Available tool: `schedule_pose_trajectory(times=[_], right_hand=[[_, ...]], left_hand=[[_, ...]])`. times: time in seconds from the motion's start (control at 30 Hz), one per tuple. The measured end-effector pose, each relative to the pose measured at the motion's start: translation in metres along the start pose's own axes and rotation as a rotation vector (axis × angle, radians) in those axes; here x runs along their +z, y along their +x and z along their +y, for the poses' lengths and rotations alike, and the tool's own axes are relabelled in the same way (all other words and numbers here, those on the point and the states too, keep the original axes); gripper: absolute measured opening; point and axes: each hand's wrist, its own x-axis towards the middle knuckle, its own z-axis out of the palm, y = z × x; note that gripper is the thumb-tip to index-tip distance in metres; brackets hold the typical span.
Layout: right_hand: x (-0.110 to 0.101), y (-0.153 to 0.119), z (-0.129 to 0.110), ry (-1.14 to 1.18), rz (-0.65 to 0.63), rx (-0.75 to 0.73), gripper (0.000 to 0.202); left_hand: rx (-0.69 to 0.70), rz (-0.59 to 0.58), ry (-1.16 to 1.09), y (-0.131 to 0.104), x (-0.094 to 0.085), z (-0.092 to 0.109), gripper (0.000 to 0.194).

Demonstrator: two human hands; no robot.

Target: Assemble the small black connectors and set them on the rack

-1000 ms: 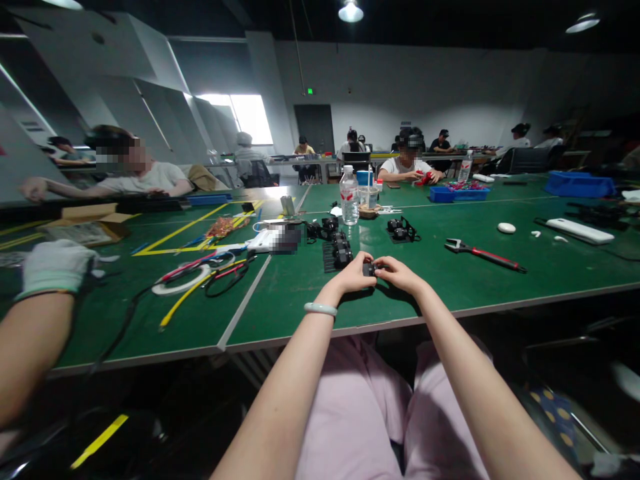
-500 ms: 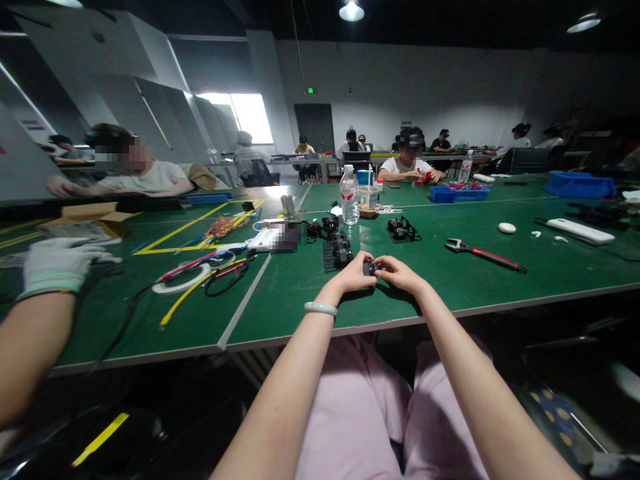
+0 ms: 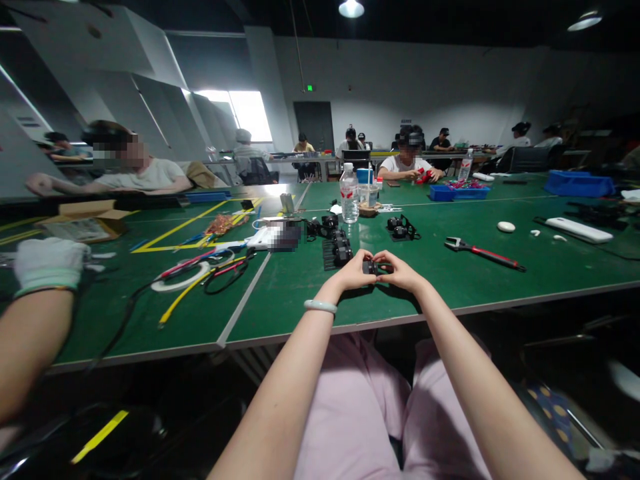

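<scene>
A small black block-like part [image 3: 369,267] is gripped between both hands just over the table's near side. My left hand [image 3: 353,273], below a pale green bangle [image 3: 321,307], is closed around its left side. From the right, my right hand [image 3: 399,272] pinches at the part, its thumb and fingertips curled inward. Its exact kind is too small to make out, and fingers cover some of it. Just beyond my left hand lie black ribbed pieces and round black units [image 3: 342,248]. Another black assembly [image 3: 400,229] rests farther back.
On the green table [image 3: 290,300] are an adjustable wrench [image 3: 485,253] with red handles, a water bottle [image 3: 349,193], a white case [image 3: 506,227] and a power bank [image 3: 579,229]. Cables and a white tape ring [image 3: 181,277] lie left. A co-worker's gloved hand [image 3: 49,265] works at far left.
My right fingers have shifted slightly around the black part; my left hand stays nearly still. The co-worker's gloved hand has moved a little to the left.
</scene>
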Motion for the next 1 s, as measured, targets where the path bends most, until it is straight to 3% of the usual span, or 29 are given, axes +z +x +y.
schedule_pose_trajectory(times=[0.67, 1.0], right_hand=[[0.0004, -0.0013, -0.0025, -0.078, 0.024, 0.032, 0.039], [-0.0005, 0.0005, 0.007, -0.11, 0.063, 0.042, 0.034]], left_hand=[[-0.019, -0.003, -0.007, -0.0012, -0.0002, 0.0015, 0.048], [-0.014, -0.018, 0.003, 0.0005, 0.0011, -0.0016, 0.045]])
